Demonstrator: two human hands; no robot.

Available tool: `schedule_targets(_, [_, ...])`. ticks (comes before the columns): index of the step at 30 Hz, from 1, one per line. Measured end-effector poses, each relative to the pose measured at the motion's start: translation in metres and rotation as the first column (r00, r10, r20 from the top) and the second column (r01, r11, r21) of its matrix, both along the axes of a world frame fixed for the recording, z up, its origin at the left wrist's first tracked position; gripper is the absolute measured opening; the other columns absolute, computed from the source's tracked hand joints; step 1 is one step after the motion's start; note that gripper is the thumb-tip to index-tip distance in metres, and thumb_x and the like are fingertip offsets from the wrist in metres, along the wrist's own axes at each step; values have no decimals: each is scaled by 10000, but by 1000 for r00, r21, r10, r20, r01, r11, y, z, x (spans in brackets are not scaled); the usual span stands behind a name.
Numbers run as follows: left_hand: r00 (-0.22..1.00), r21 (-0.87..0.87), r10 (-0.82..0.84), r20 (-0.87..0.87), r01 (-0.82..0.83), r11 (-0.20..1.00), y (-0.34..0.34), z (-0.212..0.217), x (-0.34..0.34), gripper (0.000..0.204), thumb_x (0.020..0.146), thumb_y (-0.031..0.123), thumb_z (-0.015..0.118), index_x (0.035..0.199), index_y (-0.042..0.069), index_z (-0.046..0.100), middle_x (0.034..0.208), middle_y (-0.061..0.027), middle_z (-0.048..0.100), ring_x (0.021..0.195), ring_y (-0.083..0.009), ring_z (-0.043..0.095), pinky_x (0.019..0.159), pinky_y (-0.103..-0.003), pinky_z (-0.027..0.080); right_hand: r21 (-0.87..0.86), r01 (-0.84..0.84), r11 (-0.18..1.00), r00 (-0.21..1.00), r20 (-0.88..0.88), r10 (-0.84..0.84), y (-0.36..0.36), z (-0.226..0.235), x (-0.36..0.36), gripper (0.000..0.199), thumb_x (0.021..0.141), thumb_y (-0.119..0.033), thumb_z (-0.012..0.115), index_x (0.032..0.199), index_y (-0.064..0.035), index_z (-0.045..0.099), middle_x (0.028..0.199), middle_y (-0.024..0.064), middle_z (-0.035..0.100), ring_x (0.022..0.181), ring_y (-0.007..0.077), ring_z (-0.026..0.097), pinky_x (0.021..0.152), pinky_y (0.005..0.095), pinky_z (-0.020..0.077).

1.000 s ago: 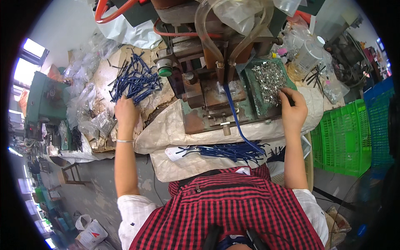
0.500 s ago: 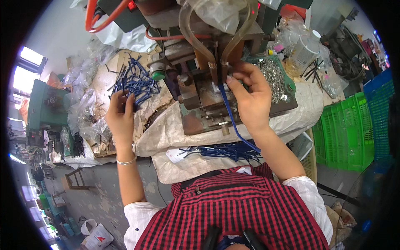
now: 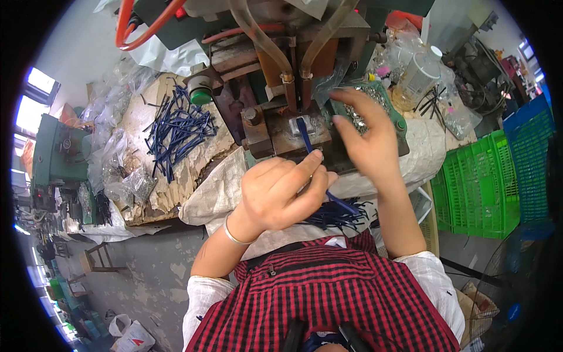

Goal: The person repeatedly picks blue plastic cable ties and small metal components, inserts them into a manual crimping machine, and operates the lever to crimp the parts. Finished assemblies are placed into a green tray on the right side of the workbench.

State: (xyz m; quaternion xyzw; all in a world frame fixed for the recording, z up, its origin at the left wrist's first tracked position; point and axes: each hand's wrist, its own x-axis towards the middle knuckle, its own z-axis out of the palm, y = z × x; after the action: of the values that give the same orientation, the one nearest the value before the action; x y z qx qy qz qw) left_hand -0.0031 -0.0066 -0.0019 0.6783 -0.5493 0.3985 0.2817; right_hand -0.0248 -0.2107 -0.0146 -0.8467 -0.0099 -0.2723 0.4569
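A narrow blue strap lies with its far end on the small metal block of a bench press. My left hand is closed in a pinch on this strap, just on the near side of the block. My right hand is off the strap, its thumb and fingers apart and nothing visible in them. It is beside the green tray of small shiny metal pieces, partly covering it. Two clear tubes run down to the press above the block.
A loose pile of blue straps lies on the worn board at left. More blue straps lie on cloth near my lap. A green-capped knob juts from the press. Green crates and a clear plastic jar stand at right.
My left hand has come from the left pile to the strap at the press and gripped it. My right hand has let go of the strap and moved right and nearer.
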Motion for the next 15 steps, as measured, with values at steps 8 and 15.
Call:
schedule_targets(8, [999, -2, -27, -44, 26, 1000, -2, -7, 1, 313, 708, 116, 910, 927, 65, 692, 978, -102, 744, 546, -126, 597, 439, -257, 413, -473, 386, 792, 913, 75, -400, -72, -90, -1, 163, 798, -179, 803, 946, -109, 800, 1262, 197, 673, 1268, 399, 581, 1039, 480, 478])
schedule_targets(15, [995, 14, -7, -101, 8, 1000, 0, -4, -5, 228, 749, 57, 866, 925, 58, 720, 1023, -115, 770, 552, -136, 592, 468, -253, 428, -623, 341, 704, 922, 74, -381, -40, -68, 68, 168, 807, -181, 784, 949, -101, 746, 1116, 124, 679, 1180, 330, 611, 874, 462, 528])
